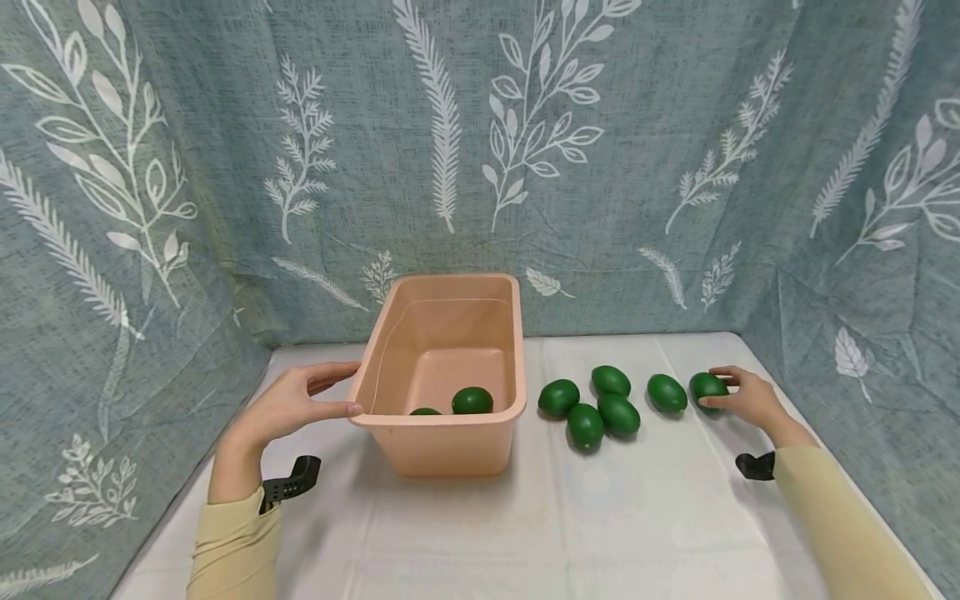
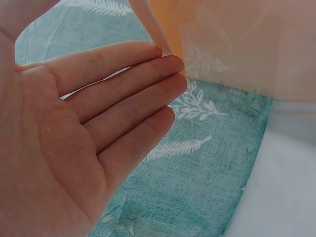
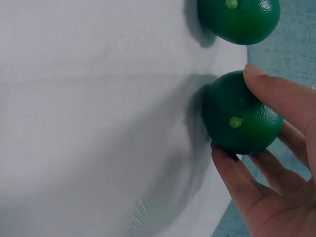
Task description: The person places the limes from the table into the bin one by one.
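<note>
My right hand (image 1: 756,406) has its thumb and fingers curled round a dark green lime (image 3: 239,106) at the right end of the table; the fruit appears to rest on the cloth. Just left of it lies another lime (image 1: 667,394). My left hand (image 2: 74,133) touches the left side of a peach-coloured plastic bin (image 1: 442,446) with nearly straight fingers. In the head view its thumb meets the rim near the front left corner. Inside the bin, one lime (image 1: 472,401) shows well and a second lime (image 1: 425,412) is mostly hidden behind the front rim.
Several more limes (image 1: 618,415) lie in a loose cluster between the bin and my right hand. A white cloth (image 1: 600,525) covers the table. Blue-green curtains (image 1: 330,242) with white leaf prints hang behind and at both sides.
</note>
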Available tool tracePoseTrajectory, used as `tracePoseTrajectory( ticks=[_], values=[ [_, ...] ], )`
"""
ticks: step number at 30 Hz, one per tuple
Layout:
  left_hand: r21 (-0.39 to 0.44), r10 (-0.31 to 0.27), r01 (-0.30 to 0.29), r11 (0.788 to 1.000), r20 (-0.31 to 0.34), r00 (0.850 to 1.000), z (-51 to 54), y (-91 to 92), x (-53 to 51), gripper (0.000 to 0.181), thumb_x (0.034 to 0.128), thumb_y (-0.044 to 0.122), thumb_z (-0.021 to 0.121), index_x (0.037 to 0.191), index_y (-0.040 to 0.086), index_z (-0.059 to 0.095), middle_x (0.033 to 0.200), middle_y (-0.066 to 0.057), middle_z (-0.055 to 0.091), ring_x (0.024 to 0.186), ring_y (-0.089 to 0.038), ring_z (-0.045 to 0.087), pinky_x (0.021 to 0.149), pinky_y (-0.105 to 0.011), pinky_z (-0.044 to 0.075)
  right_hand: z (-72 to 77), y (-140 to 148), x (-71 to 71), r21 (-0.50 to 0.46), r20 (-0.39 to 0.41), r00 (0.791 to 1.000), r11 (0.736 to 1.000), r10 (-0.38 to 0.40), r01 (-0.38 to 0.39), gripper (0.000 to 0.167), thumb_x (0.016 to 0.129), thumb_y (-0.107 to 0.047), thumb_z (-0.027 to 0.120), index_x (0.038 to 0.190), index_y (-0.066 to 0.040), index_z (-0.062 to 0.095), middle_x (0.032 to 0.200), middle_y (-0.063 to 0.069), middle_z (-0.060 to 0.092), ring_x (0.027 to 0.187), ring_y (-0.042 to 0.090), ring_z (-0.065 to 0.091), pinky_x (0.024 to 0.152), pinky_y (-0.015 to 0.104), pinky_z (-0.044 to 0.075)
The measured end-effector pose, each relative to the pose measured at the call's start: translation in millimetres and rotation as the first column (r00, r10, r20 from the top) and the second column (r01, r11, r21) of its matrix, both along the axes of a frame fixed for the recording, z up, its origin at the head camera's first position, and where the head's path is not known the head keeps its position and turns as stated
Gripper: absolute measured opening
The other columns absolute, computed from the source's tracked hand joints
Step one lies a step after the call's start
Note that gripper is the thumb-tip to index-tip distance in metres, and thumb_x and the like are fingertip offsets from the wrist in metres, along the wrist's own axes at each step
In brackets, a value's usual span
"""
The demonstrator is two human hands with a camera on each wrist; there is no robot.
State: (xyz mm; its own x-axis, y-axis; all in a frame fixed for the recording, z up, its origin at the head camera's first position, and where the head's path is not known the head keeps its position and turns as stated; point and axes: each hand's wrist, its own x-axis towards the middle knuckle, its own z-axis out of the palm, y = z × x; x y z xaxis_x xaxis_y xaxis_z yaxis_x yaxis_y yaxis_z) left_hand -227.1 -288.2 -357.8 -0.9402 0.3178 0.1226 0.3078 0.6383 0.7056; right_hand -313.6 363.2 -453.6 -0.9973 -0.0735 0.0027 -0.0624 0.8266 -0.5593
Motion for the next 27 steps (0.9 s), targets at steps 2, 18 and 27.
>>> tracePoseTrajectory(
  ticks=[2, 18, 27],
  values=[
    [0.0, 0.0, 0.0, 1.0, 0.0, 1.0, -0.4, 0.1, 0.0, 0.07, 0.0814, 0.038, 0.074, 0.139, 0.008, 0.049, 0.141, -0.013, 0.05, 0.134, -0.039, 0.039, 0.108, -0.056, 0.038, 0.3, -0.8, 0.0, 0.001, 0.004, 1.0, 1.0, 0.005, -0.005, 0.078, 0.083, -0.041, 0.071, 0.138, 0.006, 0.04, 0.133, 0.04, 0.04, 0.118, 0.056, 0.041, 0.085, 0.059, 0.049],
    [-0.001, -0.002, 0.002, 1.0, -0.008, 1.0, 0.4, 0.3, 0.5, 0.07, 0.0814, 0.038, 0.074, 0.139, 0.007, 0.049, 0.14, -0.013, 0.05, 0.134, -0.039, 0.04, 0.108, -0.055, 0.038, 35.9, -24.8, -0.2, -0.017, -0.038, 0.997, 0.997, 0.073, -0.074, 0.078, 0.084, -0.044, 0.069, 0.141, 0.001, 0.041, 0.136, 0.033, 0.042, 0.121, 0.052, 0.043, 0.087, 0.058, 0.049],
    [0.009, -0.001, 0.001, 1.0, -0.001, 1.0, 0.1, 0.1, 0.1, 0.069, 0.0809, 0.039, 0.075, 0.138, 0.009, 0.05, 0.14, -0.012, 0.05, 0.135, -0.038, 0.039, 0.108, -0.056, 0.037, 77.6, -52.7, 3.5, -0.013, -0.061, 0.986, 0.987, 0.158, -0.159, 0.077, 0.084, -0.049, 0.068, 0.143, -0.008, 0.041, 0.139, 0.029, 0.043, 0.115, 0.048, 0.053, 0.084, 0.05, 0.054]
  ],
)
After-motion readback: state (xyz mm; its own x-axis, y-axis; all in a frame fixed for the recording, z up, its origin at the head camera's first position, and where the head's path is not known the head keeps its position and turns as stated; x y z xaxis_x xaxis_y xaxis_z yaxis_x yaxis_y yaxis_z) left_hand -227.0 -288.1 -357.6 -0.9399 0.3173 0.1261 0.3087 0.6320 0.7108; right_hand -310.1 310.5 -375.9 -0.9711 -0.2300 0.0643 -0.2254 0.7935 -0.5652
